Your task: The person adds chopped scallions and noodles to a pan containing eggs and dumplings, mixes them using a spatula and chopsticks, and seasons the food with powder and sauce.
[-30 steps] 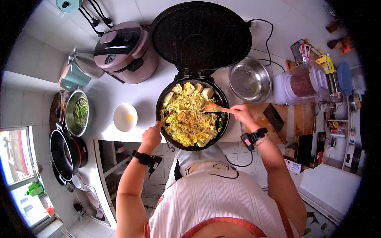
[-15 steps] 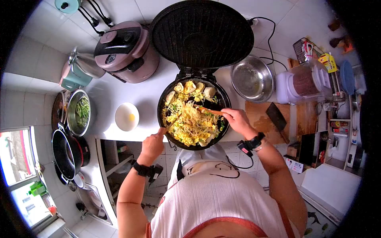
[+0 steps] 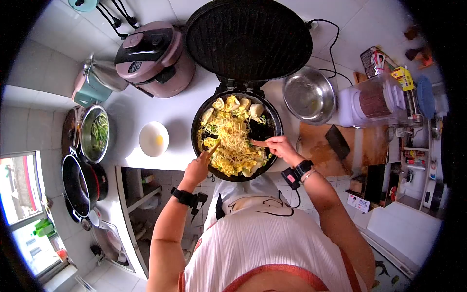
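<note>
A round black electric griddle (image 3: pixel 195 127) stands below me with its ridged lid (image 3: pixel 248 41) raised. Pale noodle-like strands (image 3: pixel 232 130), mixed with yellow egg and green bits, fill its middle. Several dumplings (image 3: pixel 256 112) sit along its far edge. My left hand (image 3: pixel 195 171) is closed around a wooden utensil (image 3: pixel 214 148) at the griddle's near left; the tip is in the food. From the right, my right hand (image 3: pixel 283 149) grips a wooden spatula (image 3: pixel 260 143), its working end partly hidden in the strands.
A white bowl (image 3: pixel 148 149) with yellow liquid is left of the griddle, a pink electric cooker (image 3: pixel 160 80) behind it. Rightward are a steel basin (image 3: pixel 303 92) and a cleaver (image 3: pixel 337 142) on a wooden board (image 3: pixel 316 158). A basin of greens (image 3: pixel 99 136) and black pan (image 3: pixel 73 187) stand far left.
My left hand has shifted slightly right and up, bringing its utensil further over the food. My right hand has moved a little lower, and the strands have spread rightward.
</note>
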